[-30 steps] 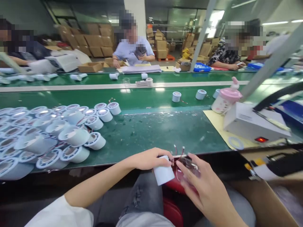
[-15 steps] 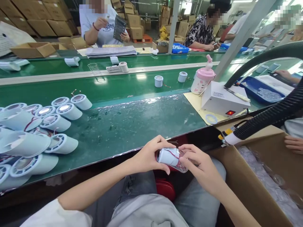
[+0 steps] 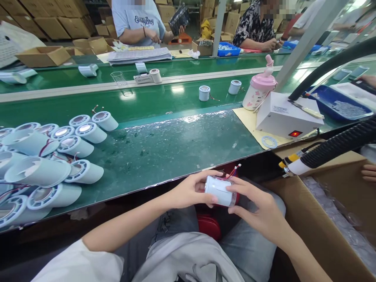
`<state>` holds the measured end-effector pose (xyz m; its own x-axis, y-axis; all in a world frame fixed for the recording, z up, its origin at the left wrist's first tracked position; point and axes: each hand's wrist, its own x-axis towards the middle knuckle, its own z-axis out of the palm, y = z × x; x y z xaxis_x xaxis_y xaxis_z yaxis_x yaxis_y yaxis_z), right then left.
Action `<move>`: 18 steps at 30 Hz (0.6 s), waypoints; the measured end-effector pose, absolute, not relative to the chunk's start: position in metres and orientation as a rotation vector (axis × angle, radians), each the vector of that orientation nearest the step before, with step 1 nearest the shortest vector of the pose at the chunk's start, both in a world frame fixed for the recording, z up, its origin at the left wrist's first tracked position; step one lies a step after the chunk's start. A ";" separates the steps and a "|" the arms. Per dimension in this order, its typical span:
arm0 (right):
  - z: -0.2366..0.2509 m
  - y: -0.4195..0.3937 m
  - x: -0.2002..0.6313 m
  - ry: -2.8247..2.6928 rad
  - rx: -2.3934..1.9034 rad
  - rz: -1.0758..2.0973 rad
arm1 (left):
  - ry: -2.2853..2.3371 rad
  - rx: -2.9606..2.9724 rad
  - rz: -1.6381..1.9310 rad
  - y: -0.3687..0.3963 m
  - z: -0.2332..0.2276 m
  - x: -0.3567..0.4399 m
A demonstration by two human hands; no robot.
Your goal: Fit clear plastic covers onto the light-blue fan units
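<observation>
**White cylinder held in both hands over the lap, at the near edge of the green bench**

Head view. The left hand point(image 3: 190, 192) and the right hand point(image 3: 261, 211) together grip a small white plastic cylinder with thin red wires at its top point(image 3: 219, 190). It lies on its side between the hands, above the person's lap and just short of the near edge of the green workbench point(image 3: 176, 152). The left fingers wrap the left end; the right fingers close around the right end, where a clear or reddish part shows, too small to identify.

Handling, as a judgement: the cylinder looks light, rigid and smooth-walled, so somewhat slippery. The wires point(image 3: 233, 172) look thin and easily snagged. The shell wall is the sound place to hold, not the leads.

Surroundings: a heap of like white cylinders point(image 3: 53, 164) crowds the left end of the bench. At the right end stand a white box with a red lit switch point(image 3: 286, 117) and a pink-lidded bottle point(image 3: 260, 92). A black corrugated hose point(image 3: 337, 143) reaches across an open cardboard carton point(image 3: 323, 219) just right of the right hand, limiting room on that side. Other people work at the far edge.
</observation>
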<state>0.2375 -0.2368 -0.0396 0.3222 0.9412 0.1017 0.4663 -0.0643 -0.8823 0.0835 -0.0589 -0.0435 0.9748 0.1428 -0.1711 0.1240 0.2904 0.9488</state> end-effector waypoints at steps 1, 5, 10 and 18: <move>-0.041 -0.239 0.237 -1.324 -1.707 0.613 | 0.244 1.275 -0.007 -0.059 -0.043 0.083; -0.043 -0.245 0.236 -1.299 -1.658 0.697 | 0.177 1.428 0.012 -0.058 -0.035 0.081; -0.040 -0.245 0.236 -1.179 -1.585 0.810 | 0.087 1.600 0.104 -0.056 -0.028 0.078; -0.035 -0.246 0.236 -1.053 -1.515 0.961 | 0.023 1.698 0.140 -0.056 -0.028 0.077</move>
